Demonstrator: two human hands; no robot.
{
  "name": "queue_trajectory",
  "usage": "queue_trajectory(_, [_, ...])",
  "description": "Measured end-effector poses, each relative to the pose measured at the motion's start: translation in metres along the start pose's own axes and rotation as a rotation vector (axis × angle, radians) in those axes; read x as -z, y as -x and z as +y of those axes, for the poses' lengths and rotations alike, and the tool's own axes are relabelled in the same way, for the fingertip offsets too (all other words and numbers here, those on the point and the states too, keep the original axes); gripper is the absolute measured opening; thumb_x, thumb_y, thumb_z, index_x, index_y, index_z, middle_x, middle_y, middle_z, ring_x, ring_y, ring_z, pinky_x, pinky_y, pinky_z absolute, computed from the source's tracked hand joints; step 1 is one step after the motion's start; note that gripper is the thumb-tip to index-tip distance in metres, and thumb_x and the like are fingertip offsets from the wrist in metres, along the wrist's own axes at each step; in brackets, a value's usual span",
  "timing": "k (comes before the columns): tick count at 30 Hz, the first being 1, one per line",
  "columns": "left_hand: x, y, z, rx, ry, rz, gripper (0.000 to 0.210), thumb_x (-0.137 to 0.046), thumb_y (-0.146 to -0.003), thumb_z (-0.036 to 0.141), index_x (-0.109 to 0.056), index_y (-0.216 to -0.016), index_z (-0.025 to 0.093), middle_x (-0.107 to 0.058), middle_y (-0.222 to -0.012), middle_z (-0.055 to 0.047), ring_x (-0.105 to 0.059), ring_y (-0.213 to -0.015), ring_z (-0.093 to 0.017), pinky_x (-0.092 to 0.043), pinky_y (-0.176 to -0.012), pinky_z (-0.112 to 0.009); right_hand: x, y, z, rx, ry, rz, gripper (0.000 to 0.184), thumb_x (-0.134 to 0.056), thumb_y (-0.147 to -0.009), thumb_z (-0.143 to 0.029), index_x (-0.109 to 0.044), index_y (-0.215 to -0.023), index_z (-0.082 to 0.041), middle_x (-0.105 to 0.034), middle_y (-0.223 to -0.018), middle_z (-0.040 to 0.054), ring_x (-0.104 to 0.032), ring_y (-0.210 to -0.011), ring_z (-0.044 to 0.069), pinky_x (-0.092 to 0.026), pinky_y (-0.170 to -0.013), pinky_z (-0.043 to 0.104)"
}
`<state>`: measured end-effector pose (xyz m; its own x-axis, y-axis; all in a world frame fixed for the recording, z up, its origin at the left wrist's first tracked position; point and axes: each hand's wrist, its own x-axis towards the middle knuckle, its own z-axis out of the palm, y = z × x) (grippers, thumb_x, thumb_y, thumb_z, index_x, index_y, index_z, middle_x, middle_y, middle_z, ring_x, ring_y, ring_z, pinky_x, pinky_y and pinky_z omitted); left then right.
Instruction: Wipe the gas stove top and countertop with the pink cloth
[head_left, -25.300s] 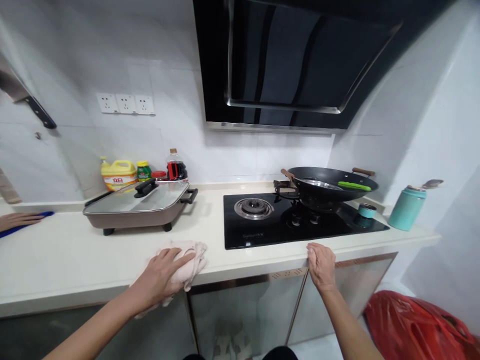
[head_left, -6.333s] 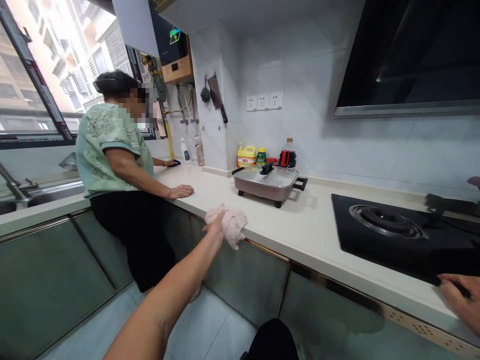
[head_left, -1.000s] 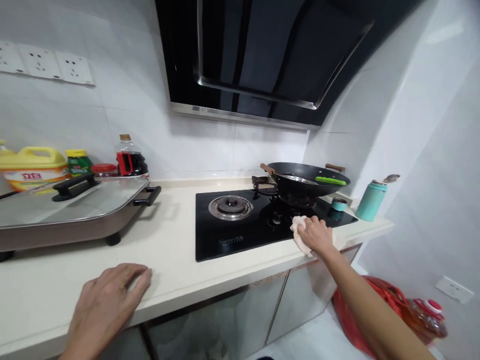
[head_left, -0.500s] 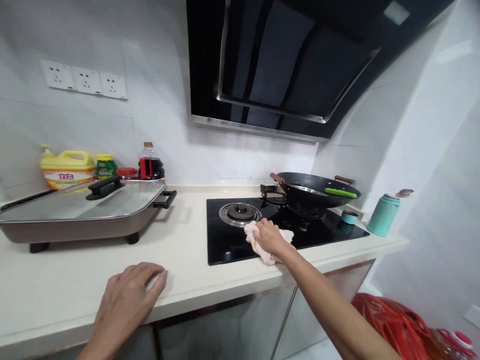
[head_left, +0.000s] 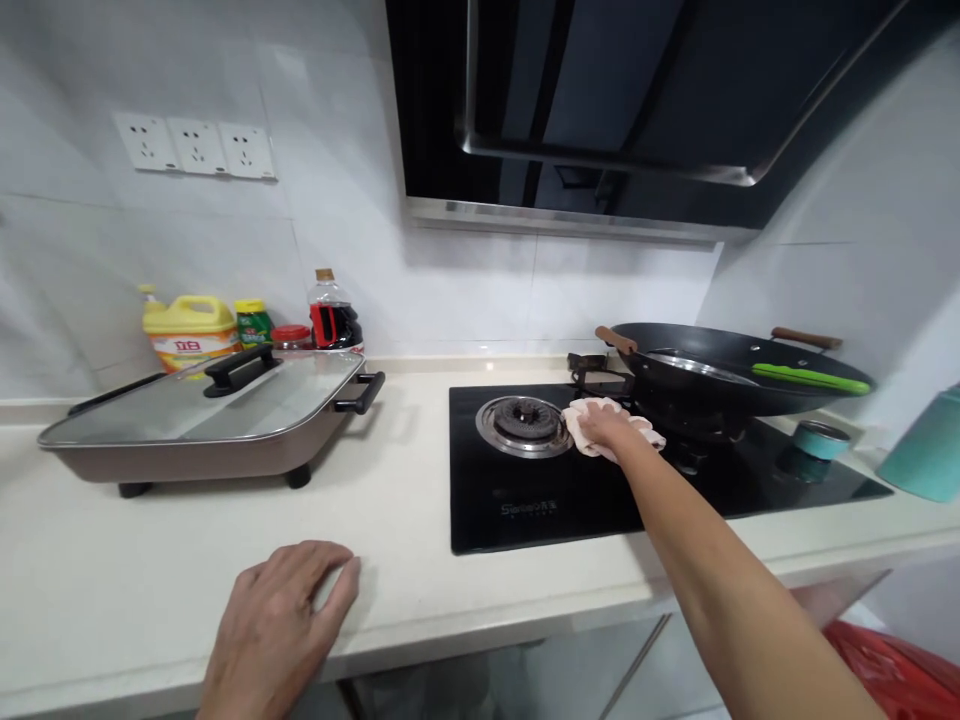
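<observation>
My right hand (head_left: 602, 424) presses a pale pink cloth (head_left: 643, 430) onto the black glass gas stove (head_left: 510, 508), just right of the left burner (head_left: 526, 424). Its fingers are bunched into the cloth and partly hidden by it. Right of the cloth, a black wok (head_left: 712, 385) with wooden handles sits over the other burner. A bright green utensil handle (head_left: 811, 378) lies across the wok. On the white countertop (head_left: 405, 590), near its front edge, rests my left hand (head_left: 281, 620), thumb apart from the fingers and nothing held.
An electric pan (head_left: 202, 455) with a glass lid stands left. Behind it are a yellow detergent jug (head_left: 191, 330), a green jar (head_left: 253, 325) and a dark sauce bottle (head_left: 334, 318). A teal cup (head_left: 821, 438) and teal flask (head_left: 926, 450) stand right. The range hood (head_left: 570, 110) hangs above.
My right hand has moved the cloth from the stove's front edge back towards the gap between the burners. The view has shifted closer; my left hand stays on the countertop.
</observation>
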<state>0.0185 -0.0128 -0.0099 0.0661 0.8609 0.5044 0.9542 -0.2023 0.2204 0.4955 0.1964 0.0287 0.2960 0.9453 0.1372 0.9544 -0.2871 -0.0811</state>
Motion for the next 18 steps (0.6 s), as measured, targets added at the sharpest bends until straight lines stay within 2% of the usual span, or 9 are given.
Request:
queue_trajectory(2, [0.0, 0.0, 0.001, 0.003, -0.012, 0.005, 0.04, -0.044, -0.095, 0.051, -0.076, -0.09, 0.029, -0.081, -0.108, -0.004, -0.07, -0.104, -0.028, -0.044, -0.088, -0.04, -0.005, 0.0, -0.003, -0.066, -0.003, -0.041, 0.054, -0.034, -0.102, -0.043, -0.055, -0.147, -0.022, -0.053, -0.149, 0.0231, -0.049, -0.135, 0.045, -0.031, -0.105, 0.076])
queue_trajectory(4, [-0.001, 0.0, 0.002, -0.008, -0.011, 0.014, 0.039, -0.044, -0.096, 0.05, -0.076, -0.091, 0.028, -0.081, -0.108, -0.004, -0.07, -0.103, -0.028, -0.043, -0.088, -0.041, -0.008, 0.008, -0.008, -0.073, 0.002, -0.036, 0.056, -0.031, -0.103, -0.045, -0.053, -0.148, -0.021, -0.049, -0.154, 0.0227, -0.045, -0.138, 0.046, -0.03, -0.107, 0.075])
queue_trajectory(9, [-0.002, 0.002, 0.002, -0.069, 0.047, 0.052, 0.036, -0.046, -0.097, 0.044, -0.076, -0.091, 0.026, -0.08, -0.104, -0.004, -0.07, -0.101, -0.026, -0.04, -0.088, -0.04, -0.009, 0.06, -0.026, 0.043, 0.044, 0.037, 0.059, -0.032, -0.104, -0.053, -0.054, -0.145, -0.017, -0.049, -0.153, 0.0202, -0.045, -0.137, 0.041, -0.035, -0.11, 0.059])
queue_trajectory(11, [-0.002, 0.004, 0.002, -0.095, 0.075, 0.074, 0.035, -0.046, -0.099, 0.043, -0.075, -0.092, 0.026, -0.08, -0.103, -0.004, -0.07, -0.1, -0.026, -0.04, -0.087, -0.04, -0.007, 0.086, -0.038, 0.112, 0.061, 0.064, 0.063, -0.033, -0.103, -0.059, -0.055, -0.143, -0.015, -0.052, -0.15, 0.0206, -0.047, -0.134, 0.041, -0.037, -0.109, 0.057])
queue_trajectory(15, [-0.004, 0.006, 0.001, -0.124, 0.094, 0.102, 0.032, -0.047, -0.1, 0.041, -0.074, -0.094, 0.025, -0.08, -0.103, -0.003, -0.069, -0.098, -0.025, -0.039, -0.087, -0.04, 0.002, 0.141, -0.076, 0.235, 0.03, 0.076, 0.076, -0.041, -0.097, -0.074, -0.057, -0.141, -0.014, -0.054, -0.145, 0.0219, -0.047, -0.131, 0.043, -0.037, -0.105, 0.06])
queue_trajectory(18, [-0.006, 0.007, 0.001, -0.13, 0.089, 0.129, 0.031, -0.048, -0.099, 0.039, -0.074, -0.093, 0.024, -0.08, -0.102, -0.004, -0.069, -0.099, -0.025, -0.038, -0.088, -0.04, 0.009, 0.183, -0.116, 0.401, -0.041, 0.074, 0.069, -0.046, -0.097, -0.072, -0.059, -0.139, -0.018, -0.055, -0.145, 0.0189, -0.047, -0.129, 0.041, -0.038, -0.103, 0.058])
